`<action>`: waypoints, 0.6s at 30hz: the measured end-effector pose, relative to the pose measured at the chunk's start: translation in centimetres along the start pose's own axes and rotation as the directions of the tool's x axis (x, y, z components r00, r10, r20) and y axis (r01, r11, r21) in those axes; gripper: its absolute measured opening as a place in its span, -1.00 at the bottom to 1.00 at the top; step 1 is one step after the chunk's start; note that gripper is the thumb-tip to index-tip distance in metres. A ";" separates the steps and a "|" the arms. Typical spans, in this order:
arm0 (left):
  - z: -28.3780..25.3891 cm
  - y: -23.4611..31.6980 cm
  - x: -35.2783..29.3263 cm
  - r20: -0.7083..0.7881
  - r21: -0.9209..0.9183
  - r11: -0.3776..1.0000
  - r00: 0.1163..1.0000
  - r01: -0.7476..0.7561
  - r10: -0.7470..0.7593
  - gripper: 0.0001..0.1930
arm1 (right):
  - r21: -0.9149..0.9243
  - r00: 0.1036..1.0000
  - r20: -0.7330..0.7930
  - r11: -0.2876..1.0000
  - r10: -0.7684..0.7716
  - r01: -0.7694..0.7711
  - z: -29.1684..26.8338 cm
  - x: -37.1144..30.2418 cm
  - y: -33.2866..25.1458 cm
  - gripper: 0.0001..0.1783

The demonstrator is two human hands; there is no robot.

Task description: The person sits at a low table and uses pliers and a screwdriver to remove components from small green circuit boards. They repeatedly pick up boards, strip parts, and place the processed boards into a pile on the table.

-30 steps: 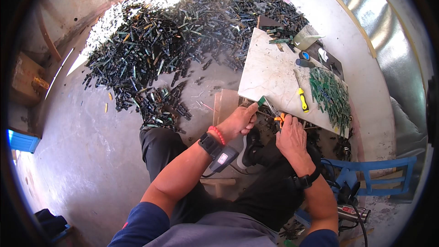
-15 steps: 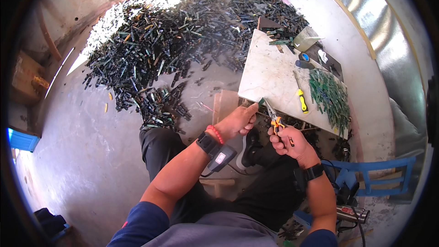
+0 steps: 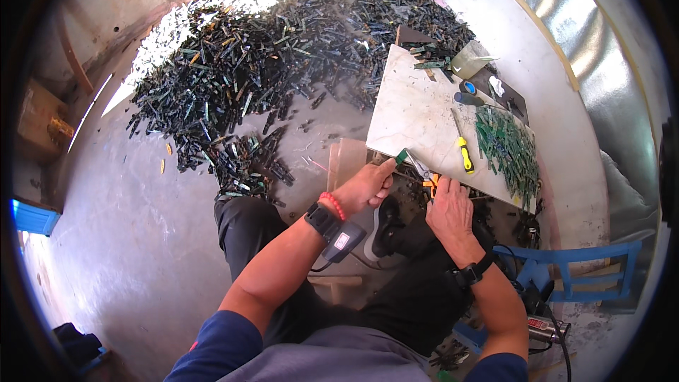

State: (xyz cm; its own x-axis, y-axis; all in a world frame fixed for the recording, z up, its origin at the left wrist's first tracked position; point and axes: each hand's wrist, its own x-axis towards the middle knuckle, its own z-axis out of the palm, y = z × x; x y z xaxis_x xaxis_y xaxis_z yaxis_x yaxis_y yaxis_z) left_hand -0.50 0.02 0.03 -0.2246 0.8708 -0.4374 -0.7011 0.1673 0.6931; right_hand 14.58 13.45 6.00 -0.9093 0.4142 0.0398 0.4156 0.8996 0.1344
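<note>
Left hand (image 3: pixel 373 182): closed, thumb and finger pinching one end of a green strip (image 3: pixel 402 156). Red bead bracelet (image 3: pixel 331 202) on the wrist.

Green strip: one, short, at the near left corner of a white board (image 3: pixel 414 117); far end clear of the fingers. Contact with the board: cannot tell.

Right hand (image 3: pixel 450 209): closed around the orange handles of a pair of pliers (image 3: pixel 429 182), back of the hand uppermost. Plier nose points far left, right beside the strip; whether it bites the strip is too small to tell.

On the board: yellow screwdriver (image 3: pixel 465 155), right of the pliers, handle toward the near edge; pile of green strips (image 3: pixel 506 152), at the right; dark-handled screwdriver (image 3: pixel 467 99) and tape roll (image 3: pixel 467 87), farther off; plastic cup (image 3: pixel 470 62), far right.

On the floor: large heap of dark strips (image 3: pixel 226 92), far left.

Risks, as judged: strip twisting out of the pinch, if the pliers pull askew; strip bending or snapping, if squeezed too hard; left thumb nipped, the plier nose being so near; yellow screwdriver knocked off the near edge, if the right hand swings right; outer green strips sliding off the right edge, if the board is jolted.
</note>
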 end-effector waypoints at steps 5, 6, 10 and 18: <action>0.4 0.2 0.1 -0.001 0.026 1.000 1.000 -0.002 0.002 -0.50 | 0.424 0.978 0.204 0.896 0.045 -0.129 1.8 -0.2 0.8 -0.60; 0.3 0.2 0.0 0.009 0.007 1.000 1.000 -0.006 0.006 -0.50 | 0.737 0.959 0.284 0.634 0.024 -0.234 2.6 0.1 1.2 -0.72; 0.0 0.5 -0.6 0.036 -0.018 1.000 0.999 -0.009 0.010 -0.50 | 0.526 0.609 0.701 -0.308 -0.371 -0.793 -1.0 0.9 1.9 -0.79; -0.3 -0.1 0.2 0.033 -0.042 0.999 0.999 0.012 -0.011 -0.49 | 0.748 0.854 0.513 0.531 -0.084 -0.398 0.1 1.7 2.3 -0.71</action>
State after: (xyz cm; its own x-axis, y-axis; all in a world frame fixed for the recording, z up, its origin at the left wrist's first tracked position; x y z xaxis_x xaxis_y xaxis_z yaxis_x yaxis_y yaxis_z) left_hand -0.69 0.06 -0.33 -0.1944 0.8839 -0.4254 -0.7313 0.1584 0.6634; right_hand 14.00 16.22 6.26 -0.8013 0.3498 -0.4853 0.5970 0.4169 -0.6854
